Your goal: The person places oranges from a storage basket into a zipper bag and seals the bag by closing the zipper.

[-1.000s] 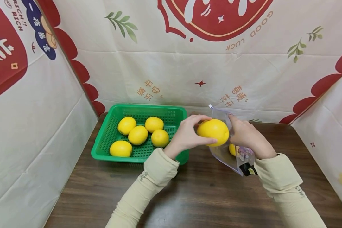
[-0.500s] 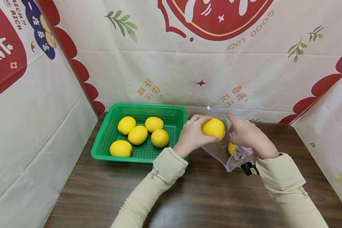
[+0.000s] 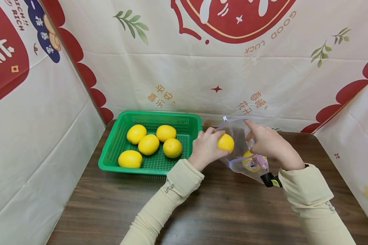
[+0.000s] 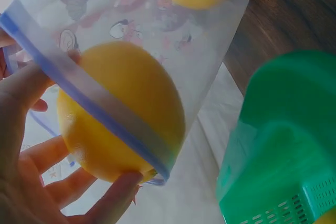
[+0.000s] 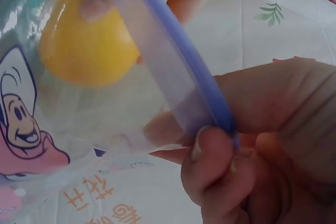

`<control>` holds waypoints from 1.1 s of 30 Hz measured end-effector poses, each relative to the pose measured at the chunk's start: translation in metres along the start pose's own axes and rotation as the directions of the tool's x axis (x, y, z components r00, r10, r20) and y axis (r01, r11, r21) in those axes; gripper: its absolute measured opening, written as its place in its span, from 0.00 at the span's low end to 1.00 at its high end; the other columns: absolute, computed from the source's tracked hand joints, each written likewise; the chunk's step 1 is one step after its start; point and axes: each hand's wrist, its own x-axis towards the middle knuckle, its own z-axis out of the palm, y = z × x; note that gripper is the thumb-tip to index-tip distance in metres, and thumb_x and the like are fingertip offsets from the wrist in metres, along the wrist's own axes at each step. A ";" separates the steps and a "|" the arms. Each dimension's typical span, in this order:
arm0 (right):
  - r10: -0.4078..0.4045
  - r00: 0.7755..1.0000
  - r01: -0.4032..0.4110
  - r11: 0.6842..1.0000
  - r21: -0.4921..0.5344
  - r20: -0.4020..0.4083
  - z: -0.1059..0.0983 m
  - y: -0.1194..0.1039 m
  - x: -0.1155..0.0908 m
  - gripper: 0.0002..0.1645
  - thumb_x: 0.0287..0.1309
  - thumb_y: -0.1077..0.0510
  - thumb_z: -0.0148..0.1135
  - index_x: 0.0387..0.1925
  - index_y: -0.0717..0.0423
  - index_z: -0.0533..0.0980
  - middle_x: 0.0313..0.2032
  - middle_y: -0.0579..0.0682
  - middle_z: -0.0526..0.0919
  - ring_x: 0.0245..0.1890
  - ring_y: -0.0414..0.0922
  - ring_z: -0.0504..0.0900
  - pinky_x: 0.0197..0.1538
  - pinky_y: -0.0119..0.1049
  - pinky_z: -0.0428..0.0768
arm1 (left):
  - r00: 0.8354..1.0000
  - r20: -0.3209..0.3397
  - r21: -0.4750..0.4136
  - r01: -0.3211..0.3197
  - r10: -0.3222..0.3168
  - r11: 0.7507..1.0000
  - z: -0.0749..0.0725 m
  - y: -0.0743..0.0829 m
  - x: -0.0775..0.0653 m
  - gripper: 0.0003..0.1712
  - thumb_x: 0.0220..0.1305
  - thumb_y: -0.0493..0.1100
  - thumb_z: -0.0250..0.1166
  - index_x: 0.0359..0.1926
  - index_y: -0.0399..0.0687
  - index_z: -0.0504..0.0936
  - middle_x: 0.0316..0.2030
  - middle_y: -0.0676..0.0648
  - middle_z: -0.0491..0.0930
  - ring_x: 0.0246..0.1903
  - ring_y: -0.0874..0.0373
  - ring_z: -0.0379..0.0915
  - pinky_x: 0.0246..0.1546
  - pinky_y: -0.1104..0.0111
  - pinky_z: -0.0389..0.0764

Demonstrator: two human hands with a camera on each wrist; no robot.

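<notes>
My left hand (image 3: 206, 148) holds a lemon (image 3: 226, 143) at the mouth of a clear zip bag (image 3: 237, 136). In the left wrist view the bag's purple zip edge (image 4: 92, 106) crosses in front of this lemon, which sits partly inside. Thumb and fingers of my right hand (image 3: 271, 144) pinch the bag's rim, plainly seen in the right wrist view beside the zip strip (image 5: 197, 72). Another lemon (image 3: 249, 161) lies deeper in the bag, behind its printed cartoon figures. A green basket (image 3: 125, 171) to the left holds several lemons (image 3: 148, 145).
The brown wooden table (image 3: 220, 211) carries the basket and bag. A printed cloth (image 3: 184, 71) hangs along the back and both sides. A small black piece (image 3: 268, 179) with a yellow-green mark sits by the right wrist.
The lemon in my left hand has shifted slightly left and down, from before the bag into its mouth. The bag's opening has spread wider around it. The basket's lemons stay put.
</notes>
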 end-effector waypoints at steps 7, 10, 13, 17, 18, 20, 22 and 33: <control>-0.020 0.999 0.021 1.000 0.014 -0.046 0.001 -0.005 0.002 0.51 0.35 0.71 0.58 0.64 0.74 0.48 0.36 0.58 0.82 0.22 0.44 0.71 0.27 0.37 0.69 | 0.996 0.071 0.086 -0.061 0.055 0.994 -0.003 -0.005 0.002 0.46 0.37 0.68 0.69 0.61 0.63 0.69 0.57 0.54 0.71 0.46 0.54 0.68 0.26 0.65 0.77; 0.003 0.998 -0.002 1.000 0.014 -0.059 -0.001 -0.006 0.002 0.49 0.36 0.71 0.56 0.63 0.73 0.48 0.36 0.58 0.82 0.23 0.45 0.72 0.28 0.37 0.69 | 0.992 0.101 0.097 -0.086 0.077 0.992 -0.005 -0.007 0.003 0.49 0.36 0.68 0.70 0.62 0.62 0.67 0.61 0.52 0.67 0.51 0.53 0.67 0.28 0.62 0.78; 0.023 0.997 -0.021 0.999 0.028 -0.067 -0.002 -0.006 0.002 0.48 0.36 0.71 0.56 0.63 0.71 0.48 0.37 0.59 0.82 0.23 0.46 0.72 0.27 0.37 0.69 | 0.987 0.131 0.083 -0.103 0.091 0.991 -0.006 -0.009 0.003 0.50 0.36 0.67 0.70 0.64 0.61 0.65 0.63 0.51 0.64 0.54 0.52 0.66 0.30 0.62 0.79; 0.025 0.997 -0.021 0.998 0.056 -0.067 -0.001 -0.004 0.002 0.49 0.35 0.72 0.56 0.63 0.71 0.48 0.37 0.60 0.81 0.22 0.45 0.71 0.24 0.36 0.68 | 0.987 0.106 0.029 -0.128 0.124 0.991 -0.005 -0.012 0.000 0.46 0.41 0.65 0.69 0.63 0.61 0.66 0.61 0.52 0.66 0.53 0.53 0.66 0.30 0.64 0.79; 0.023 0.997 -0.019 0.998 0.059 -0.068 0.000 -0.003 0.002 0.48 0.35 0.72 0.56 0.63 0.70 0.49 0.37 0.61 0.81 0.21 0.45 0.71 0.24 0.35 0.68 | 0.987 0.089 0.007 -0.132 0.131 0.991 -0.005 -0.013 -0.001 0.44 0.42 0.64 0.69 0.62 0.61 0.67 0.60 0.52 0.68 0.52 0.54 0.66 0.30 0.65 0.79; 0.024 0.998 -0.020 0.998 0.062 -0.063 0.001 -0.003 0.001 0.47 0.36 0.71 0.56 0.62 0.69 0.50 0.37 0.61 0.81 0.21 0.45 0.71 0.23 0.35 0.69 | 0.988 0.053 -0.045 -0.142 0.144 0.989 -0.007 -0.016 -0.004 0.41 0.45 0.63 0.68 0.61 0.61 0.68 0.57 0.53 0.70 0.50 0.55 0.67 0.31 0.66 0.78; 0.025 0.998 -0.022 0.998 0.067 -0.057 0.001 -0.002 0.000 0.46 0.36 0.71 0.57 0.62 0.69 0.51 0.38 0.62 0.81 0.20 0.45 0.71 0.23 0.35 0.70 | 0.989 0.034 -0.087 -0.141 0.145 0.986 -0.012 -0.021 -0.008 0.38 0.47 0.62 0.67 0.60 0.61 0.69 0.56 0.53 0.70 0.50 0.56 0.67 0.33 0.67 0.78; 0.025 0.999 -0.023 0.998 0.064 -0.043 0.006 0.001 -0.002 0.48 0.36 0.70 0.59 0.63 0.70 0.51 0.38 0.60 0.80 0.23 0.46 0.72 0.27 0.37 0.70 | 0.999 0.032 -0.075 0.019 -0.017 0.997 -0.031 -0.085 -0.035 0.32 0.52 0.54 0.66 0.58 0.54 0.71 0.58 0.47 0.67 0.50 0.47 0.69 0.38 0.55 0.77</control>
